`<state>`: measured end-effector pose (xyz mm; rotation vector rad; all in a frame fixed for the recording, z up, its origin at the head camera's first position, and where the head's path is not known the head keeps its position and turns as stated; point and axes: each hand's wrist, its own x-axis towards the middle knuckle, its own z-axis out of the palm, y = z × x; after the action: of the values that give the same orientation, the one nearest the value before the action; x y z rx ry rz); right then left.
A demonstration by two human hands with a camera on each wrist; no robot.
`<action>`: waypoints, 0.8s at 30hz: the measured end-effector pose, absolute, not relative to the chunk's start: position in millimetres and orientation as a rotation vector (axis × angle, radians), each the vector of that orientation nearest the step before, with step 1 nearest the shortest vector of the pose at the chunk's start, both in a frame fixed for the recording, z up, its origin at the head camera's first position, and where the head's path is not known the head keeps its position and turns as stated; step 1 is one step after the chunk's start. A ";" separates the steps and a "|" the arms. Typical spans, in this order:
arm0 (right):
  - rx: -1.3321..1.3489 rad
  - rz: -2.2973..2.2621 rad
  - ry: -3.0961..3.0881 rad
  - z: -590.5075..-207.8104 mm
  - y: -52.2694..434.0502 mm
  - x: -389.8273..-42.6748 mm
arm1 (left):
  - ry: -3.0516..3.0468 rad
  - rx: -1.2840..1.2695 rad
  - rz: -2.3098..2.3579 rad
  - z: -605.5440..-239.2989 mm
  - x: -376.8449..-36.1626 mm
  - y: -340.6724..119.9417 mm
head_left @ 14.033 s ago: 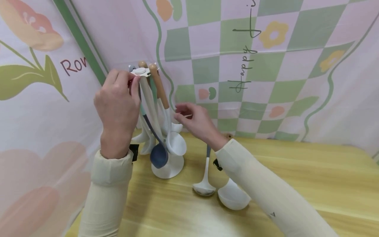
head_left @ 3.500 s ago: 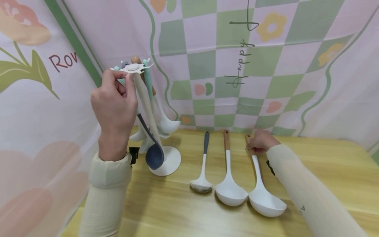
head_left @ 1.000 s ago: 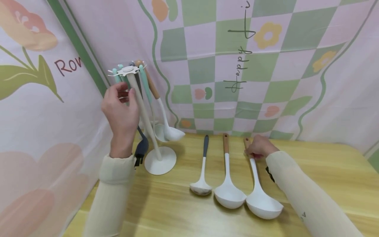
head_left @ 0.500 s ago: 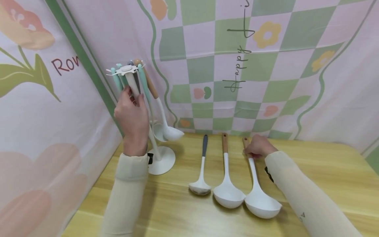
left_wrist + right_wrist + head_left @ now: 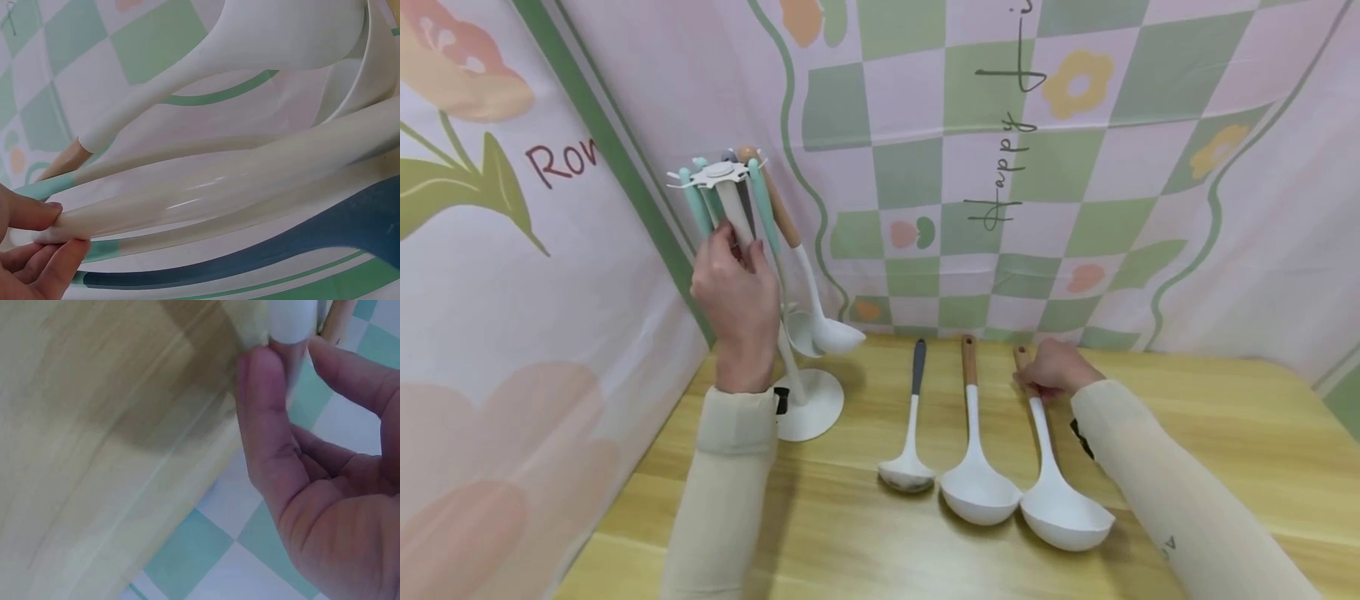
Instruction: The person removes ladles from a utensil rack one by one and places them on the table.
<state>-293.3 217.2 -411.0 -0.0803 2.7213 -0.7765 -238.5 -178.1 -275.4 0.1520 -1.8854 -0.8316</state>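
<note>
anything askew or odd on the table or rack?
Nothing stands out. Three ladles lie side by side on the table, handles away, no spill. The rack stands upright; the left hand grips its pole, the right hand pinches the rightmost ladle's handle.

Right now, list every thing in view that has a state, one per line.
Left hand: grips the stand's pole.
Right hand: pinches the rightmost ladle's handle.
Utensil stand: upright, utensils hanging.
Rightmost ladle: lying flat on the table.
Middle ladle: lying flat.
Small ladle: lying flat.
</note>
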 end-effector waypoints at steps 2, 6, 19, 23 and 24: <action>-0.116 -0.731 2.787 -405.7 214.0 -292.5 | -1.888 0.162 -0.828 -275.9 -237.9 -178.8; -0.129 -0.663 2.933 -389.9 198.2 -290.5 | -1.884 0.155 -0.818 -276.8 -236.6 -178.7; -0.439 -1.192 2.956 -326.6 75.9 -278.9 | -1.876 0.120 -0.801 -276.9 -237.4 -175.7; -0.581 -1.373 2.849 -305.1 37.4 -270.2 | -1.870 0.113 -0.806 -278.4 -237.0 -177.4; -0.624 -1.405 2.822 -301.0 28.0 -269.0 | -1.863 0.115 -0.804 -278.9 -236.9 -178.4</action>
<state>-269.0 28.0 -301.0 -0.6240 2.8224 -1.4047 -236.9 -178.4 -278.9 0.1154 -1.8631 -0.8042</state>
